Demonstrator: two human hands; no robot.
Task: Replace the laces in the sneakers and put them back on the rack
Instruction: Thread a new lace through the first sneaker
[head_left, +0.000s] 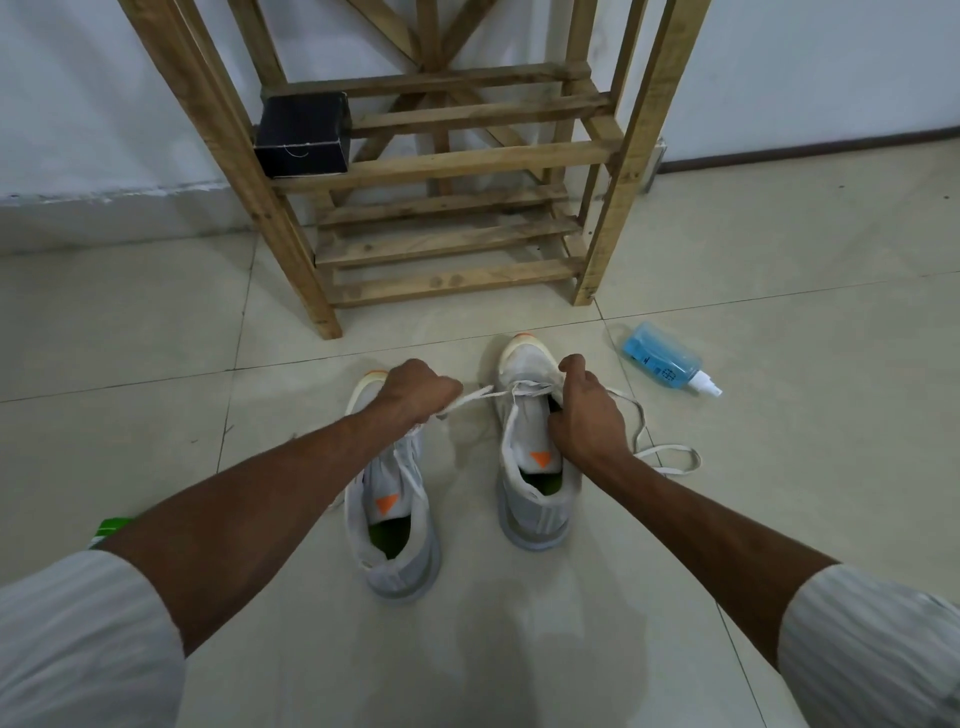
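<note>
White lace (470, 399) stretched taut from right sneaker (524, 457), pinched in curled fingers of left hand (421, 392). Right hand (587, 415) clamped on that sneaker's upper edge, fingers curled. Right sneaker and left sneaker (395, 525) set on floor (156, 332) just in front of wooden rack (457, 161). Blue spray bottle (662, 361) laid on its side in front of rack's right leg. Black box (301, 135) kept on rack shelf.

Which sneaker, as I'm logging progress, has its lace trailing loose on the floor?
The sneaker nearer the blue spray bottle: its lace loops across the tiles beside the right hand. The other sneaker shows no such loop.
</note>
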